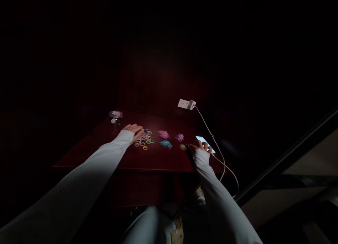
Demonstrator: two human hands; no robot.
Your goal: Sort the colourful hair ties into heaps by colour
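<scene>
Beside and partly over a loose pile of small coloured hair ties [145, 138], my left hand [134, 129] reaches in from the left, fingers stretched out and nothing visibly held. My right hand [202, 146] lies over a lit phone [200, 138], its fingers apart on or just above the bright screen. Right of the hair ties are small heaps of thin elastic bands: a pink heap [164, 134], a blue heap [166, 144] and a purple heap [180, 137]. A pale yellowish heap [182, 146] sits close to my right thumb.
A clear round container [116, 114] with pinkish contents stands at the table's back left. On the wall behind is a socket [183, 103] with a plugged-in charger [192, 105]. Its white cable [208, 126] loops down past the table's right side. The dark red table [155, 161] has its front edge near my lap.
</scene>
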